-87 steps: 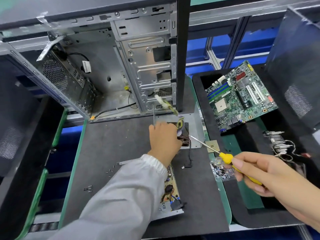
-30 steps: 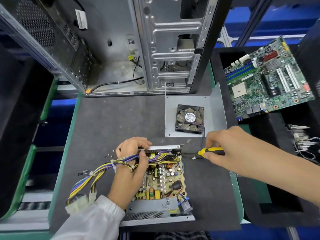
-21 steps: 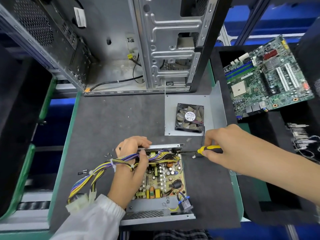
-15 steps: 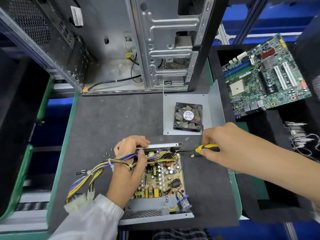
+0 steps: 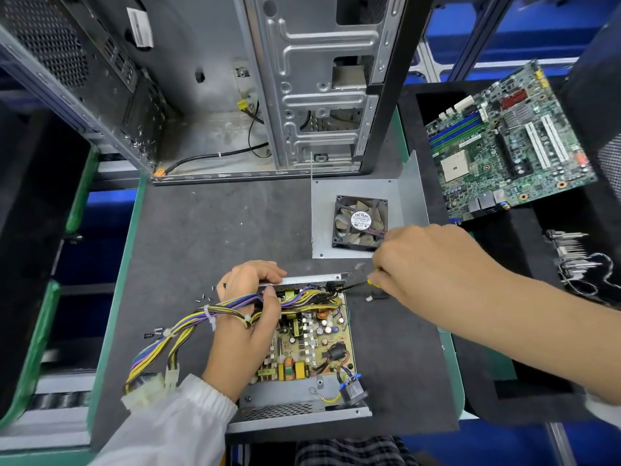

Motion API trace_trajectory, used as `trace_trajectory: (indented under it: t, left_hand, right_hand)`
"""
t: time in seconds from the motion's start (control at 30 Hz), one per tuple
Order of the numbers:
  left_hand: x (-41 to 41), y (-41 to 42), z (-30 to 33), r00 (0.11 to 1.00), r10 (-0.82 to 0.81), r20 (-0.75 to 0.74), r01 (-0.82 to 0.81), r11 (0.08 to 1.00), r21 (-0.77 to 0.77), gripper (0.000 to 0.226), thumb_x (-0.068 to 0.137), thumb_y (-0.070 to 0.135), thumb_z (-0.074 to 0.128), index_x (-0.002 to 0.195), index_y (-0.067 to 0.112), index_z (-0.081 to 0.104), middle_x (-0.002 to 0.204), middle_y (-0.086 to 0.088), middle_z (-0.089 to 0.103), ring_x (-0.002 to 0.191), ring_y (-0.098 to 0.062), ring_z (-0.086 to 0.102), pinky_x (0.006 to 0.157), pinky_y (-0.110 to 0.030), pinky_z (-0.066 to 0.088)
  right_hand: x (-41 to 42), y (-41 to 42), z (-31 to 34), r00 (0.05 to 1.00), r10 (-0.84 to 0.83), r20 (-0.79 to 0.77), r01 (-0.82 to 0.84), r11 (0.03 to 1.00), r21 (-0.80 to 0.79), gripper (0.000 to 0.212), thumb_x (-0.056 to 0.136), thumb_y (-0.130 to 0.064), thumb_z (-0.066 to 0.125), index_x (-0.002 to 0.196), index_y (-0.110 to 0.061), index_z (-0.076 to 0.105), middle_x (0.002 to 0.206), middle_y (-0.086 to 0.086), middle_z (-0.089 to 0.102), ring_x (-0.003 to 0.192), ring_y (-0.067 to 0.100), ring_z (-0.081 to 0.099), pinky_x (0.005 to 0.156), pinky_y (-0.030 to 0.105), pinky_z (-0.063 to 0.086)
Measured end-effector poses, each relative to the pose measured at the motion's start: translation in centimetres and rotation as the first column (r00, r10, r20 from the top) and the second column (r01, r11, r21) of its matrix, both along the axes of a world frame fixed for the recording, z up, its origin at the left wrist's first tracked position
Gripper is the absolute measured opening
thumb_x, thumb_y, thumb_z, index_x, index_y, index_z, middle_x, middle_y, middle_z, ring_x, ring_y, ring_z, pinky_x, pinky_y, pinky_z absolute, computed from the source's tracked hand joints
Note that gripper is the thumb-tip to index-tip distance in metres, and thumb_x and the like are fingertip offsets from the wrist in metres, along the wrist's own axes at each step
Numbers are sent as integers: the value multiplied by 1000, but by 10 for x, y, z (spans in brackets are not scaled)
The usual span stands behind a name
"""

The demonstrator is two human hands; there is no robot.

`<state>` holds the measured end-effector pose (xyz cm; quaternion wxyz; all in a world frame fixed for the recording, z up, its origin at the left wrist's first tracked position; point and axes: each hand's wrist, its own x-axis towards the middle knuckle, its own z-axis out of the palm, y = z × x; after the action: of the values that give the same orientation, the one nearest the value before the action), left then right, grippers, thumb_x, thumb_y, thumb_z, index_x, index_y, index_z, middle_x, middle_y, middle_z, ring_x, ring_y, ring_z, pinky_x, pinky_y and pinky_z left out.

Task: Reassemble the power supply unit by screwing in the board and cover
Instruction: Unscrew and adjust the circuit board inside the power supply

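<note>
The open power supply base (image 5: 289, 401) lies on the dark mat with its yellowish circuit board (image 5: 312, 344) inside. My left hand (image 5: 247, 327) rests on the board and grips the yellow and purple wire bundle (image 5: 188, 326) that runs off to the left. My right hand (image 5: 426, 274) grips a yellow-handled screwdriver (image 5: 358, 286), mostly hidden in the fist. Its dark shaft points left at the board's far right corner. The grey metal cover (image 5: 356, 191) with a black fan (image 5: 360, 223) lies behind.
An empty computer case (image 5: 235, 79) stands at the back. A green motherboard (image 5: 507, 142) lies in a black tray at the right, with metal bits (image 5: 571, 253) below it. Several loose screws (image 5: 201, 299) lie on the mat (image 5: 215, 230) left of the supply.
My left hand brought the wire bundle onto the supply and stays gripping it. My right hand slid left with the screwdriver, so its tip now reaches the board's far right corner.
</note>
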<state>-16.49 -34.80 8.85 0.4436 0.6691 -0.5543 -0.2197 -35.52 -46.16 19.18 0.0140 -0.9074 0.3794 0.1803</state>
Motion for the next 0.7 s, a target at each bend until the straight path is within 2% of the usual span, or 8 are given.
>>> trace_trajectory:
  t: [0.1, 0.2, 0.3, 0.37, 0.47, 0.57, 0.63, 0.7]
  left_hand:
    - [0, 0, -1, 1000, 1, -4, -1, 1000, 2, 17, 92, 21, 41, 96, 34, 51, 111, 22, 55, 107, -16, 54, 92, -50, 42]
    - [0, 0, 0, 1000, 11, -20, -11, 1000, 5, 19, 91, 21, 41, 94, 37, 52, 109, 20, 56, 108, -18, 54, 92, -51, 42]
    - [0, 0, 0, 1000, 13, -19, -13, 1000, 3, 20, 91, 21, 41, 95, 38, 51, 109, 19, 57, 107, -18, 54, 91, -50, 43]
    - [0, 0, -1, 1000, 14, -18, -14, 1000, 10, 17, 91, 21, 42, 94, 34, 53, 110, 19, 57, 107, -19, 54, 91, -49, 43]
    - [0, 0, -2, 1000, 12, -14, -12, 1000, 10, 16, 91, 21, 42, 95, 33, 52, 111, 20, 56, 107, -19, 54, 91, -47, 43]
    - [1, 0, -2, 1000, 10, -11, -9, 1000, 9, 16, 91, 22, 41, 95, 35, 51, 111, 21, 56, 107, -20, 54, 91, -46, 43]
    - [1, 0, -2, 1000, 11, -7, -11, 1000, 6, 16, 91, 22, 42, 95, 35, 52, 110, 20, 56, 106, -19, 54, 90, -47, 43]
    - [1, 0, -2, 1000, 10, -5, -10, 1000, 9, 16, 91, 22, 42, 95, 35, 52, 110, 21, 56, 106, -18, 54, 90, -47, 43]
  right_hand:
    - [8, 4, 3, 991, 100, -89, -105, 993, -61, 4, 94, -21, 53, 95, -20, 49, 76, -2, 50, 57, 23, 44, 44, 26, 10]
    - [11, 7, 2, 983, 141, -120, -142, 990, -3, 23, 89, -17, 58, 105, -14, 42, 92, 5, 51, 61, 21, 51, 42, 27, 12]
    - [13, 4, 6, 982, 151, -114, -148, 988, 34, 31, 78, 1, 54, 93, -17, 32, 86, 6, 27, 48, 15, 26, 42, 28, 13]
    - [14, -2, 8, 973, 165, -162, -168, 986, -5, 21, 82, -2, 55, 81, -16, 39, 84, 5, 35, 48, 16, 24, 42, 27, 12]
    - [14, -7, 4, 956, 216, -197, -239, 966, -98, 31, 89, -11, 57, 66, -17, 37, 78, 1, 55, 56, 21, 35, 44, 24, 12]
    - [13, -6, 1, 971, 192, -143, -205, 975, -84, 10, 96, -25, 52, 94, -18, 46, 74, 1, 50, 54, 21, 34, 43, 25, 13]
    - [12, -5, 1, 978, 164, -125, -169, 985, -26, 25, 93, -26, 54, 104, -15, 35, 83, 7, 44, 47, 18, 28, 41, 27, 14]
    - [9, -4, 4, 982, 158, -106, -160, 987, -9, 35, 81, -7, 55, 102, -19, 30, 89, 6, 27, 45, 16, 26, 40, 28, 13]
